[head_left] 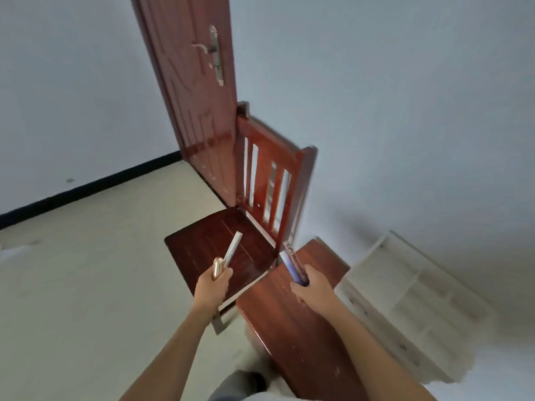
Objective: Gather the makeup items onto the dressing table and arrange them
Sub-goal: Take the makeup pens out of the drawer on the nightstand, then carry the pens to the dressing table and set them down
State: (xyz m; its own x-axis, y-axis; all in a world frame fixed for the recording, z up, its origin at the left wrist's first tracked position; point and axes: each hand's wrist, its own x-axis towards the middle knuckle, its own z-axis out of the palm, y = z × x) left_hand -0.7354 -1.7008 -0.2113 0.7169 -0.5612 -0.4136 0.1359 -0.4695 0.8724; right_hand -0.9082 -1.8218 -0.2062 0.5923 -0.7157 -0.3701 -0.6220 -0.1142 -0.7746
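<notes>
My left hand (212,286) grips two makeup items: a gold tube (217,267) and a long silver-white stick-shaped item (234,247) that points up and right over the chair seat. My right hand (311,286) holds a thin blue-and-white item (289,264) together with a dark slim item (298,264), above the far end of the reddish-brown dressing table (292,328). Both hands hover; nothing lies on the table top that I can see.
A red-brown wooden chair (220,244) stands in front of me, its seat bare, its back against the wall beside a wooden door (191,91). A white shelf unit (405,302) stands right of the table. Beige floor stretches to the left.
</notes>
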